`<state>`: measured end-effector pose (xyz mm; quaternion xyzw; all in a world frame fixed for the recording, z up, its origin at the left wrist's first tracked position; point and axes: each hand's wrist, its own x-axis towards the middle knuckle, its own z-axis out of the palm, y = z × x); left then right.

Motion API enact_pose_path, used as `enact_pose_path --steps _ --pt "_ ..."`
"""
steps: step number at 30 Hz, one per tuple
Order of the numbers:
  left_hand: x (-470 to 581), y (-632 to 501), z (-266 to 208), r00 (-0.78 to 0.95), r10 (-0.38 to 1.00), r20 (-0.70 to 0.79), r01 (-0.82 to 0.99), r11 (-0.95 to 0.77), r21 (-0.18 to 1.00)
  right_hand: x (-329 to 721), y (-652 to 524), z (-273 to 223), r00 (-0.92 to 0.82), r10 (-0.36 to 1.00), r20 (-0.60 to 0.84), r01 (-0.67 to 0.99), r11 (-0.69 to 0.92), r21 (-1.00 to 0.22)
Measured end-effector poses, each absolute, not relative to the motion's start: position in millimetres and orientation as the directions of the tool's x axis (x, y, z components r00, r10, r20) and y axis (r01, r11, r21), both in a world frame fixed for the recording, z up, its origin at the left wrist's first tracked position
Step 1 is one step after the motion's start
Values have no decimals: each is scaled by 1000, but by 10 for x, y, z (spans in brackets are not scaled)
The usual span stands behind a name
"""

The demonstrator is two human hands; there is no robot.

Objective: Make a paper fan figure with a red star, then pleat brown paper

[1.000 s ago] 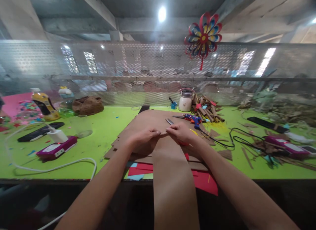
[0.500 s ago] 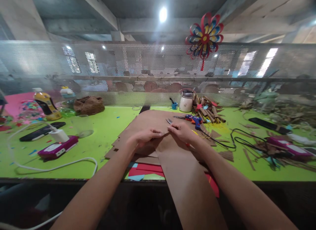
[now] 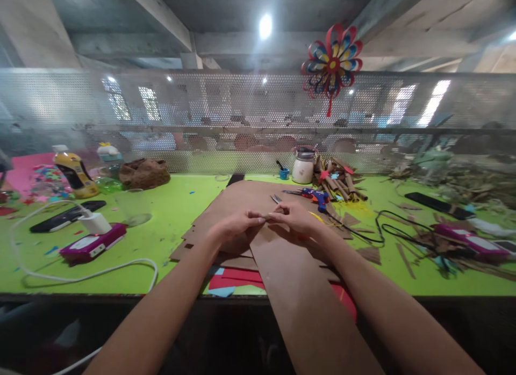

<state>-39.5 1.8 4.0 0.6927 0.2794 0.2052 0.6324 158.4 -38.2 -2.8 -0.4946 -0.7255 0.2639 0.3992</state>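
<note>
Brown paper strip (image 3: 302, 294), far end pinched between fingers (image 3: 255, 221) of left hand (image 3: 234, 225) and right hand (image 3: 297, 219), brown sheets (image 3: 213, 216) stacked beneath on green table (image 3: 177, 214)

The jar (image 3: 303, 171) stands behind the strip (image 3: 304, 294), the cup (image 3: 135, 207) left.

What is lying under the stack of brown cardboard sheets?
Red paper and light-blue paper stick out at the near edge of the stack. Anything farther in is covered, and the long brown strip hides part of that edge.
</note>
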Motion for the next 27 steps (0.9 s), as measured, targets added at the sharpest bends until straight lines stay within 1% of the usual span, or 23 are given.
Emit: enact_pose_path --steps 3,7,10,12,15,19,25,27 --pt "-377 22 55 743 668 -45 250 -213 945 1595 -380 -36 -160 945 286 407 327 -853" --pt "-349 27 89 744 663 82 324 -465 824 1612 -384 -18 -174 945 277 306 319 -897" --pt "-350 20 107 752 646 132 356 -566 744 1618 -377 -30 -188 950 249 235 290 -928" --pt "-358 9 114 747 647 153 369 -594 715 1612 -367 -58 -190 948 254 221 293 -930" --pt "-368 -4 116 722 668 180 390 -608 692 1594 -348 -109 -179 937 302 273 342 -899" --pt "-362 2 96 707 676 207 365 -600 712 1587 -334 -138 -182 922 342 329 385 -862" --pt "-357 30 78 687 685 243 349 -605 716 1625 -342 -92 -189 926 327 384 376 -843" --pt "-359 39 77 693 678 245 337 -605 721 1633 -338 -90 -202 927 316 376 371 -849"
